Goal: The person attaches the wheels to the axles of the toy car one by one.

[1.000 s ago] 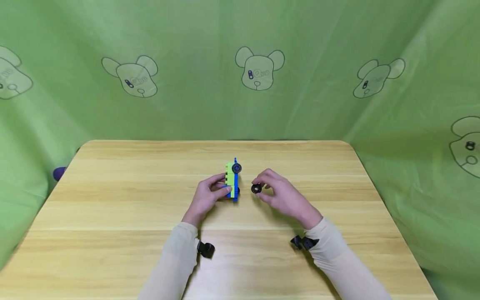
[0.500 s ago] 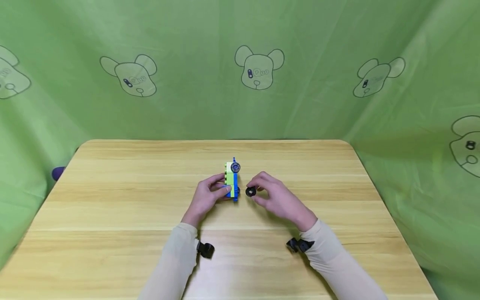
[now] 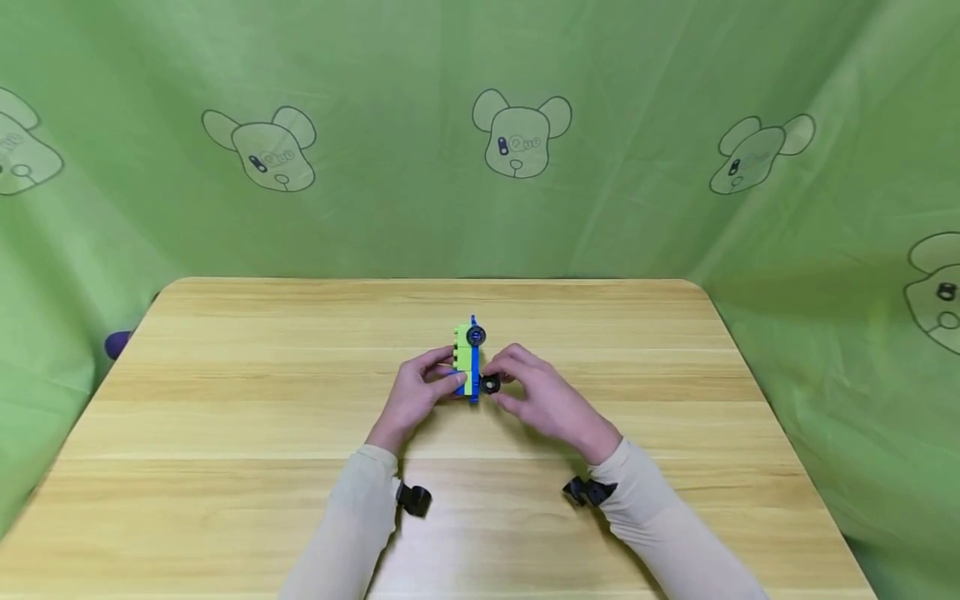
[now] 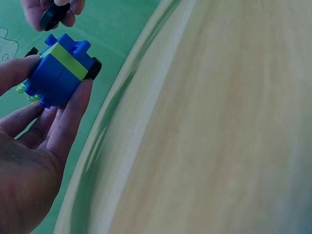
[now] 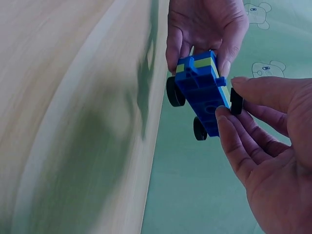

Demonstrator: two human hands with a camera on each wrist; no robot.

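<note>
My left hand [image 3: 408, 396] grips a toy car [image 3: 464, 359] of blue and lime-green building blocks, thumb on one side and fingers on the other. It is tipped so its blue underside [image 5: 197, 90] faces right. Two black wheels, a nearer one [image 5: 176, 91] and a farther one [image 5: 200, 128], sit along one side in the right wrist view. My right hand [image 3: 547, 400] pinches a loose black wheel [image 5: 236, 101] between thumb and fingers, right beside the car's axle stub [image 5: 221, 81]. Whether wheel and stub touch I cannot tell.
Both hands are above a wood-grain table [image 3: 262, 417]. A green curtain [image 3: 390, 208] with printed bear heads hangs behind and at both sides. Black wrist cameras, one on the left sleeve [image 3: 414, 499] and one on the right [image 3: 588, 491], stick out inward. Something purple [image 3: 117, 343] shows past the left edge.
My right hand has carried the loose wheel leftward, from a clear gap to right beside the car. The left hand and the car have stayed nearly in place.
</note>
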